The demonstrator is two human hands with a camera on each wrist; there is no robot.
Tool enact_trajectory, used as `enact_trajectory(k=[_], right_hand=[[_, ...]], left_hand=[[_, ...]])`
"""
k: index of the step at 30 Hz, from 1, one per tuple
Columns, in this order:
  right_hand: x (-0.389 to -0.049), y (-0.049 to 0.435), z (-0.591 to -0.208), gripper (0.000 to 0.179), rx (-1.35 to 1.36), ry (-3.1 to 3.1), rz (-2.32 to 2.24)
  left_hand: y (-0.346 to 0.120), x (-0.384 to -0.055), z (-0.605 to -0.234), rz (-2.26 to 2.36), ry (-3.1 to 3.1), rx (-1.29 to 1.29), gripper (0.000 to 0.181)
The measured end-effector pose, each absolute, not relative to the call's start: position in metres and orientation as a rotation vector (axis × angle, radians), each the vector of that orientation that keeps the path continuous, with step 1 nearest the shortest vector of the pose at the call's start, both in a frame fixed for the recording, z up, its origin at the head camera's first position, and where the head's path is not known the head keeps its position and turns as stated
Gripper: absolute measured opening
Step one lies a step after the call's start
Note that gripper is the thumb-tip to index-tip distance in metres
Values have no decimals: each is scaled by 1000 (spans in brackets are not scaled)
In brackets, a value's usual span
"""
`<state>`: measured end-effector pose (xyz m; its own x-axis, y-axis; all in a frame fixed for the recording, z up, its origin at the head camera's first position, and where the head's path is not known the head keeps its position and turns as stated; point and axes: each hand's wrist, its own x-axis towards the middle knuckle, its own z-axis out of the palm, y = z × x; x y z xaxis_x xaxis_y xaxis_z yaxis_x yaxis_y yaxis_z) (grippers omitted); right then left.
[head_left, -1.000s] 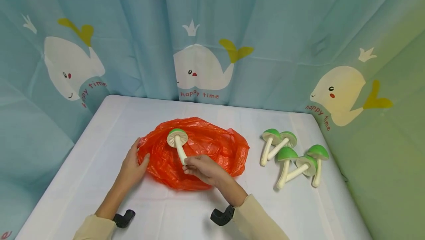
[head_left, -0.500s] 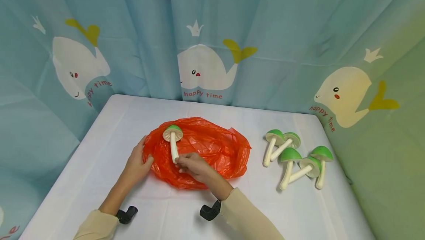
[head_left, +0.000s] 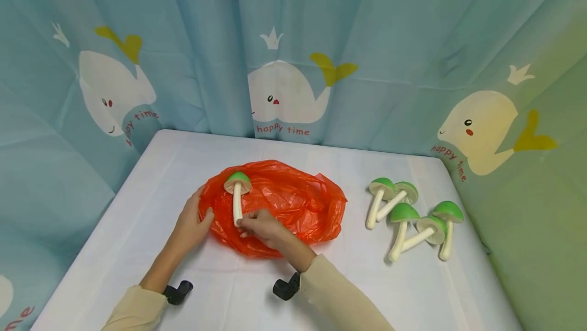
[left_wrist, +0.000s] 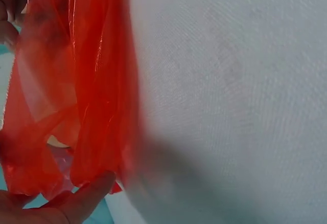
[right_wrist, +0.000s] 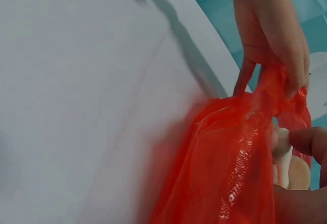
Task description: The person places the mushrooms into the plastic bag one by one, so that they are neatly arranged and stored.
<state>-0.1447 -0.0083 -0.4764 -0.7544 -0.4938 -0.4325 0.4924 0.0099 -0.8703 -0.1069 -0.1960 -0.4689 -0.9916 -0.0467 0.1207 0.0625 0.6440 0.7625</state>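
A red plastic bag (head_left: 293,193) lies opened out on the white table. My left hand (head_left: 189,223) holds its left edge between thumb and fingers; in the right wrist view the film bunches in that left hand (right_wrist: 273,35). Between the thumb and fingers of my right hand (head_left: 263,226) is the lower end of a toy mushroom's stem. The mushroom (head_left: 237,196) has a green cap and white stem, cap pointing away, over the left part of the bag. In the left wrist view, the red film (left_wrist: 97,81) hides most of the mushroom.
Several more green-capped mushrooms (head_left: 403,214) lie in a loose cluster to the right of the bag. The table (head_left: 275,290) has a white cover. A light blue curtain (head_left: 390,40) with printed whales hangs behind it and at both sides.
My right hand has carried the mushroom leftward over the bag, and its stem has turned more upright in the head view. The left hand keeps its place at the bag's edge.
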Motion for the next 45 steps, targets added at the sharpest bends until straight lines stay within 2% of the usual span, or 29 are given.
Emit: enact_trajectory(k=[10, 19, 28, 37, 45], right_hand=[[-148, -13, -474, 11, -24, 1670, -1731], [-149, -21, -478, 15, -117, 1979, -1540], [-142, -31, -484, 34, -251, 2308, -1388], [-136, -31, -492, 25, -463, 2372, -1362], [-135, -20, -488, 28, -551, 2394, -1313]], left_hand=[[-191, -110, -465, -1243, -2665, 0, 46], [-190, -108, -463, -1240, -2702, 18, 45], [-190, -107, -465, -1266, -2684, 3, 44], [-192, -104, -466, -1245, -2693, 9, 44], [-189, -105, -469, -1223, -2659, 5, 44]])
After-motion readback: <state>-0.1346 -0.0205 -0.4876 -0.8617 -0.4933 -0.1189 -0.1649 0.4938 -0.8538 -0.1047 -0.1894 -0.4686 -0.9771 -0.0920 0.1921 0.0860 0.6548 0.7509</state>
